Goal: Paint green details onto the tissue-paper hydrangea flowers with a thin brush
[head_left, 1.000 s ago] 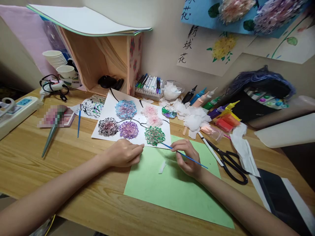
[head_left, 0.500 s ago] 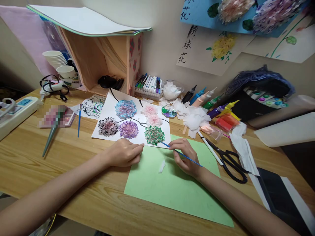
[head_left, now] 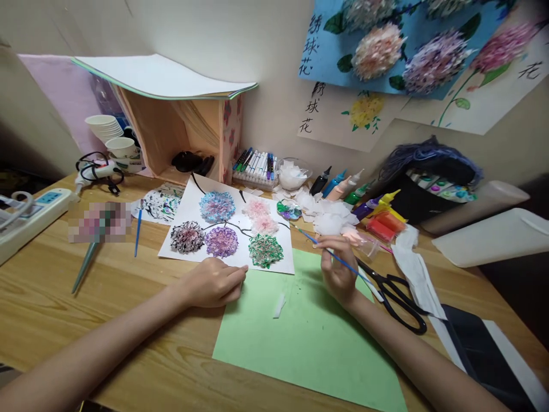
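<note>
My right hand (head_left: 338, 268) holds a thin blue paintbrush (head_left: 315, 243), its tip raised toward a small paint palette (head_left: 289, 210). My left hand (head_left: 212, 283), fingers curled, presses on the lower edge of a white sheet (head_left: 189, 203) that carries several tissue-paper flowers: blue (head_left: 217, 206), black-and-white (head_left: 187, 237), purple (head_left: 222, 241), pink (head_left: 259, 216) and green (head_left: 265, 250). A green paper sheet (head_left: 309, 337) lies under my right wrist, with a small white paper scrap (head_left: 279, 305) on it.
Black scissors (head_left: 397, 294) and a white pen lie right of my hand. Paint bottles (head_left: 343, 183), tissue scraps (head_left: 330, 214), a marker tray (head_left: 256, 166) and a bowl stand at the back. A second blue brush (head_left: 138, 232), a power strip (head_left: 26, 214) and paper cups (head_left: 112, 140) are on the left.
My right hand lifted the brush off the green flower and swung its tip up and right toward the palette. The camera tilted up slightly. My left hand stayed put.
</note>
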